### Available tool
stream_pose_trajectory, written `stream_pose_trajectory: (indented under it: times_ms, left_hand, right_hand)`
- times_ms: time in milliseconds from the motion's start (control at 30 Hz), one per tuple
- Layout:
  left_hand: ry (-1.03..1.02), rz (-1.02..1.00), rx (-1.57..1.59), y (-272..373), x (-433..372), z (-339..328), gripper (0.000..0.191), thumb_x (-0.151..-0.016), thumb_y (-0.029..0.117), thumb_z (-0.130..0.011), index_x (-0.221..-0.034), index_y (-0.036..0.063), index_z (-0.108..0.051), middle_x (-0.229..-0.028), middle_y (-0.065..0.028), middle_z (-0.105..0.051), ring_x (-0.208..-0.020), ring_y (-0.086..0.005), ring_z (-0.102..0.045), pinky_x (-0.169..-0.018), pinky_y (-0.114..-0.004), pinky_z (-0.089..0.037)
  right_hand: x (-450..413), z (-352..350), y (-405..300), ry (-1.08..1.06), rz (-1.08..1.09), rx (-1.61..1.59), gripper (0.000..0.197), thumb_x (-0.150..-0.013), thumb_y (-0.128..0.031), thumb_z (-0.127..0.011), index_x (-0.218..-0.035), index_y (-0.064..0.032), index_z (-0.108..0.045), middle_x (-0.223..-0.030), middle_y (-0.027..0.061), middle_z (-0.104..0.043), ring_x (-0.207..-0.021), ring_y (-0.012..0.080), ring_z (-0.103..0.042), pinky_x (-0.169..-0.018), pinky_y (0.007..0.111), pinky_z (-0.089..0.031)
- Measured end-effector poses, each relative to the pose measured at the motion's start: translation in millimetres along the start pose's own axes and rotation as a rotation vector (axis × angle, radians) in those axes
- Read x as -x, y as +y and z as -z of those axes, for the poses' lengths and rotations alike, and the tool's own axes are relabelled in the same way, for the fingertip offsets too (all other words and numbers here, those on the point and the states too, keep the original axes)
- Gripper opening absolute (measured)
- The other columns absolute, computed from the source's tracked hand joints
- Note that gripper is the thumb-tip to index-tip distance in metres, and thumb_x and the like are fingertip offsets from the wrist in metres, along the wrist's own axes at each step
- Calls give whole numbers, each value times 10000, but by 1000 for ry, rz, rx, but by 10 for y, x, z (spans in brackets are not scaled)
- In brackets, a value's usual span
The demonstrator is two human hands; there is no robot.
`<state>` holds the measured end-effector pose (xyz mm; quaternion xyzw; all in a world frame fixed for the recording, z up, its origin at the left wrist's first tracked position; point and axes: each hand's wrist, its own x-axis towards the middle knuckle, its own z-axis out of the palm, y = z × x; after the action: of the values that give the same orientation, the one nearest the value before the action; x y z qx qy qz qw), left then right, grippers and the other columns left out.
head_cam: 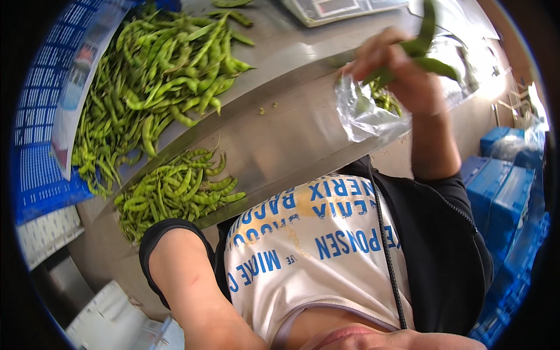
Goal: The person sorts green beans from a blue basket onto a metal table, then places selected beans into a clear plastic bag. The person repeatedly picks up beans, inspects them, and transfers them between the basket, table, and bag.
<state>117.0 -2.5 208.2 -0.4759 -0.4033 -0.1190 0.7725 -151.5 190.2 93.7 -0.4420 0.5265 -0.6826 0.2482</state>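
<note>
My right hand (396,70), blurred, holds several large green bean pods (422,48) that stick out past its fingers. Just beneath it a clear plastic bag (363,118) with green pods inside lies on the steel tray or ledge (288,118); whether the fingers touch the bag cannot be told. My left hand is out of view; its bare forearm runs down past the bottom edge, towards the camera. A large heap of green bean pods (175,65) lies on the steel table at the upper left, and a smaller heap of pods (170,192) lies at the tray's left end.
A weighing scale (337,6) stands at the top edge. Beyond the large heap, at the left, is a blue plastic crate (39,96) with a printed sheet (78,100) against it. Blue boxes (498,188) are stacked at the right. White crates (109,319) stand at the lower left.
</note>
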Motion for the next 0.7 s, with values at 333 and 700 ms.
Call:
stream_pose_trajectory:
  times_ms: [333, 700]
  left_hand:
    - [-43, 54, 139, -20, 112, -272, 391, -968, 201, -514, -1286, -27, -499, -1424, -178, -455, -1332, -346, -347, -1035, -569, -285]
    - [17, 91, -163, -73, 164, 119, 414, -943, 365, -515, -1293, 143, -507, -1334, -97, -498, -1194, -233, -479, -910, -399, -424]
  right_hand:
    - [947, 894, 1, -73, -546, 805, 218, -931, -192, -680, -1039, -8, -639, -929, 80, -682, -849, 146, -649, -795, 295, -529]
    - [-355, 603, -322, 228, -322, 409, 275, -901, -250, -724, -1062, -45, -638, -832, 20, -619, -746, 111, -613, -720, 277, -534]
